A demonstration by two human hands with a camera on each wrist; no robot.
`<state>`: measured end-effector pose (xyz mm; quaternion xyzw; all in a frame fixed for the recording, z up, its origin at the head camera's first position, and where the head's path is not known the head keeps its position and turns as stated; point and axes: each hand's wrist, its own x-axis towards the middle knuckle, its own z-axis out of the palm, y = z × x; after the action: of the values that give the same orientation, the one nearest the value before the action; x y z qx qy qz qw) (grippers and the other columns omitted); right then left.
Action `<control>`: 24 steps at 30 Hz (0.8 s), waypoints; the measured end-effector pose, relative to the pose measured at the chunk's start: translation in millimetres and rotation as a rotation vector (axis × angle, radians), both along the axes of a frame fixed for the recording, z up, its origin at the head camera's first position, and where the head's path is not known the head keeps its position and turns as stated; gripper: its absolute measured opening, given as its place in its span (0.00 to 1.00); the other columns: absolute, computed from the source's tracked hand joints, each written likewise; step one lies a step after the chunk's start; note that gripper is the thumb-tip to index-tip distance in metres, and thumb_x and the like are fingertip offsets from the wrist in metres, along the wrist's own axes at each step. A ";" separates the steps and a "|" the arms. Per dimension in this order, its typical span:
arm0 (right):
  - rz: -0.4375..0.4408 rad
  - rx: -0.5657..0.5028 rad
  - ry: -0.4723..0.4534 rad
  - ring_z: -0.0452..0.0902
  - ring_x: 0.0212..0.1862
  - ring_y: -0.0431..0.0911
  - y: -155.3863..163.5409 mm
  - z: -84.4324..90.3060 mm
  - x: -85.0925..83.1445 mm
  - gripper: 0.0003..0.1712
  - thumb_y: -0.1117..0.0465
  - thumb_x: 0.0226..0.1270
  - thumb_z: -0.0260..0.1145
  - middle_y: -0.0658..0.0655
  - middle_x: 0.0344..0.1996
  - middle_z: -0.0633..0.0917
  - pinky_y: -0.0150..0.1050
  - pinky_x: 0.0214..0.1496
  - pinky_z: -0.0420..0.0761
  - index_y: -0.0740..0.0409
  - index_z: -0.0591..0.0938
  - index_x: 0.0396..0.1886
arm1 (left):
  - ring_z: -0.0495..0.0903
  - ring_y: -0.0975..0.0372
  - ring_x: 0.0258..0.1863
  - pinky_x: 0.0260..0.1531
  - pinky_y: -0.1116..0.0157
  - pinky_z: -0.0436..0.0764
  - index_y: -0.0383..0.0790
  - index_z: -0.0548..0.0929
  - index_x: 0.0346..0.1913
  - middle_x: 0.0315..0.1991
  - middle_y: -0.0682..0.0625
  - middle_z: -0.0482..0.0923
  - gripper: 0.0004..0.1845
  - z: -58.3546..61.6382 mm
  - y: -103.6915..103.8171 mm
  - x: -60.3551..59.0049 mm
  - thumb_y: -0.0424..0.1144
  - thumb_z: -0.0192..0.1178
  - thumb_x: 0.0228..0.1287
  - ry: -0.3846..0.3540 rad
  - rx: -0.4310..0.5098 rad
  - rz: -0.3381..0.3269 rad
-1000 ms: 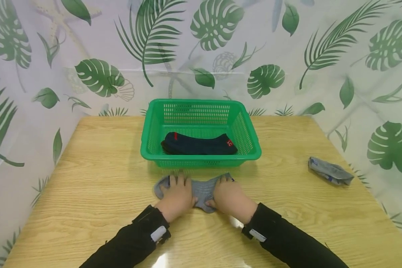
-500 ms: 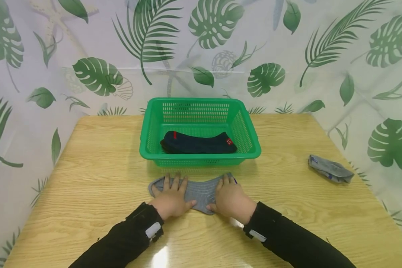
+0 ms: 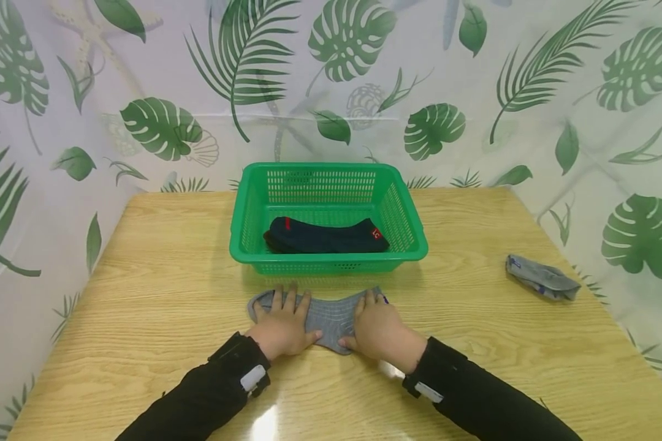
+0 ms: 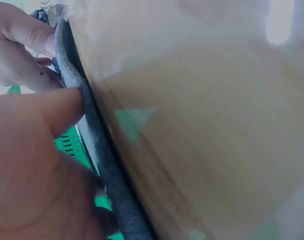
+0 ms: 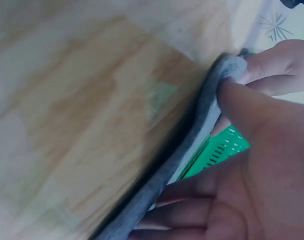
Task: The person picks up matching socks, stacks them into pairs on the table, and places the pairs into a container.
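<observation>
**Op:** Grey sock (image 3: 331, 315) is flat on the wooden table (image 3: 160, 294), just in front of the green basket (image 3: 403, 208). I see both hands on it.

**Eng:** Hand states?

**Op:** Left hand (image 3: 283, 326) lies palm down on the sock's left end, fingers straight, pressing. Right hand (image 3: 379, 327) does the same on the right end. Left wrist view shows the thumb (image 4: 52, 107) against the sock's edge (image 4: 99, 150); right wrist view shows flat fingers (image 5: 192, 212) on the fabric (image 5: 192, 145). Neither hand curls round anything.

**Eng:** Basket contents?

**Op:** One dark navy sock (image 3: 327, 237) with red marks, lying inside on the basket's floor.

**Eng:** Anything else on the table?

**Op:** Second grey sock (image 3: 540, 278), crumpled, near the right edge, well apart from my hands.
</observation>
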<state>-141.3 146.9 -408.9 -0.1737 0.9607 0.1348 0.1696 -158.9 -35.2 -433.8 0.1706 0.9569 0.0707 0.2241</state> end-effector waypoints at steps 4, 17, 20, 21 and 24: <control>0.023 -0.212 -0.026 0.68 0.64 0.67 15.5 4.8 -1.1 0.49 0.36 0.64 0.62 0.76 0.62 0.71 0.55 0.60 0.74 0.79 0.70 0.62 | 0.41 0.40 0.74 0.61 0.29 0.50 0.42 0.53 0.77 0.77 0.37 0.44 0.42 2.8 -1.6 2.2 0.61 0.51 0.69 0.028 0.023 -0.006; -0.331 -0.449 0.060 0.70 0.56 0.72 176.9 16.9 -43.1 0.33 0.52 0.72 0.57 0.79 0.56 0.74 0.63 0.56 0.72 0.80 0.69 0.60 | 0.47 0.34 0.71 0.65 0.40 0.60 0.36 0.61 0.74 0.73 0.29 0.50 0.42 30.8 -38.7 7.8 0.56 0.60 0.65 0.091 0.242 -0.040; -0.447 -0.449 0.082 0.67 0.56 0.76 222.5 15.2 -51.7 0.32 0.55 0.73 0.55 0.83 0.55 0.71 0.66 0.55 0.70 0.84 0.67 0.59 | 0.49 0.35 0.71 0.65 0.41 0.61 0.35 0.63 0.72 0.72 0.28 0.51 0.40 40.2 -47.2 10.2 0.54 0.62 0.65 0.074 0.292 -0.050; -0.462 -0.445 0.111 0.68 0.53 0.76 235.0 14.9 -53.1 0.30 0.57 0.72 0.55 0.83 0.52 0.72 0.66 0.52 0.71 0.85 0.69 0.56 | 0.50 0.35 0.71 0.64 0.41 0.61 0.34 0.64 0.71 0.72 0.28 0.51 0.39 43.7 -49.7 10.5 0.53 0.62 0.65 0.066 0.304 -0.051; -0.533 -0.430 0.194 0.66 0.49 0.79 266.7 11.1 -54.5 0.29 0.59 0.69 0.55 0.85 0.48 0.70 0.68 0.44 0.72 0.86 0.69 0.54 | 0.52 0.36 0.71 0.64 0.41 0.61 0.33 0.66 0.70 0.72 0.28 0.53 0.37 52.0 -55.0 9.6 0.51 0.62 0.66 0.059 0.320 -0.051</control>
<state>-195.9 413.6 -397.8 0.0648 0.9903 -0.1036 0.0662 -149.3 -90.2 -381.8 0.2303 0.9350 0.2115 0.1676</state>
